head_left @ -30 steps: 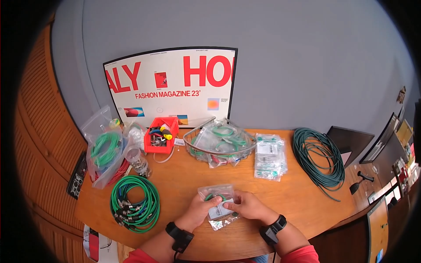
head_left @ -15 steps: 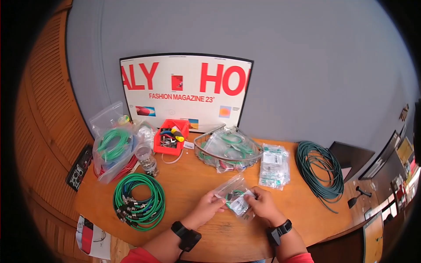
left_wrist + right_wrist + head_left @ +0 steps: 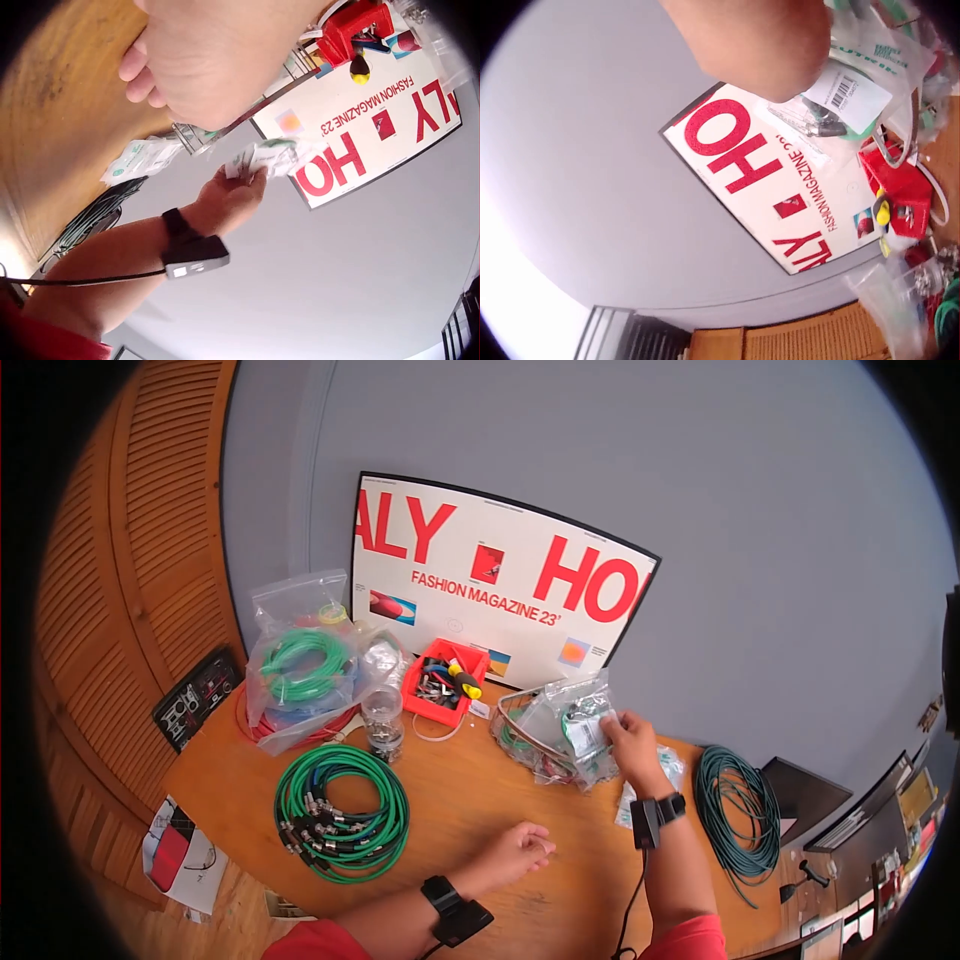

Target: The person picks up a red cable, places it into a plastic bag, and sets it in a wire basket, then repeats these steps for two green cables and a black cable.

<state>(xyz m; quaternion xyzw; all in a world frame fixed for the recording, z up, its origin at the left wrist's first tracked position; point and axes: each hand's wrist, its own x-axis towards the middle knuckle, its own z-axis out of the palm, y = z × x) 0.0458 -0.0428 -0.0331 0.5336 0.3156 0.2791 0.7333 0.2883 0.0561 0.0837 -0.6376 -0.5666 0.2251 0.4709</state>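
Observation:
My right hand [image 3: 632, 748] pinches a clear plastic bag [image 3: 583, 732] by its right side, high over the wire basket [image 3: 541, 752]. Inside that bag are a thin green cable with a dark connector and a white barcode label [image 3: 849, 96], plain in the right wrist view. More bags with green cables fill the basket, partly hidden behind the held one. Above the middle of the table my left hand [image 3: 512, 857] hangs with loosely curled fingers and holds nothing. The left wrist view shows the right hand [image 3: 229, 196] with the bag farther off.
Left on the table [image 3: 470, 810] lies a coil of green cables [image 3: 398, 820] with metal connectors. Behind it stand a clear jar [image 3: 383, 728], a zip bag [image 3: 300, 660] and a red bin [image 3: 428, 709]. Flat bags [image 3: 672, 765] and a dark green cable coil [image 3: 712, 790] are at right.
Both hands held the bag close over the front of the table. The left hand has let go; the right has carried the bag forward to the basket. The head view has turned and tilted.

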